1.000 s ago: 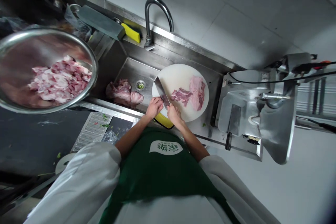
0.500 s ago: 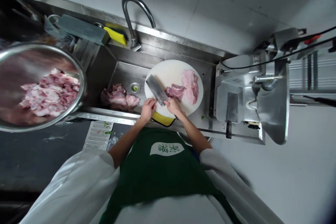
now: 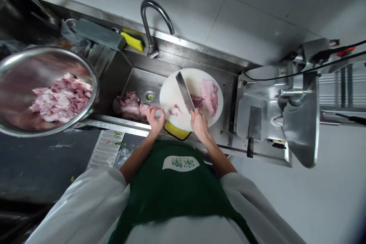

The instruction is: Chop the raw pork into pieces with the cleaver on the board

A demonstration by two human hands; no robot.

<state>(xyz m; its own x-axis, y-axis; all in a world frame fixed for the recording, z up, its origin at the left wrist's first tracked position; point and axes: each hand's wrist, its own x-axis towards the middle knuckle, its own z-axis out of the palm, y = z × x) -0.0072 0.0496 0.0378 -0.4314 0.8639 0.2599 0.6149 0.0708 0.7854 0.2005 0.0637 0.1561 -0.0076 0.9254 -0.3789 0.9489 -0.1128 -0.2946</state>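
- The right hand (image 3: 199, 124) gripped the handle of the cleaver (image 3: 185, 92) at the near edge of the round white cutting board (image 3: 174, 87); the blade's long axis ran from that hand away toward the far left of the board.
- The left hand (image 3: 154, 116) held nothing, fingers loosely curled, at the board's near-left edge.
- A small cut piece of meat (image 3: 174, 110) lay on the board between the two hands, just left of the blade and nearer the left hand.
- The uncut slab of meat (image 3: 209, 97) lay on the board's right half, to the right of the blade.
- More raw meat (image 3: 128, 105) lay in the sink (image 3: 143, 80) to the left of the board.
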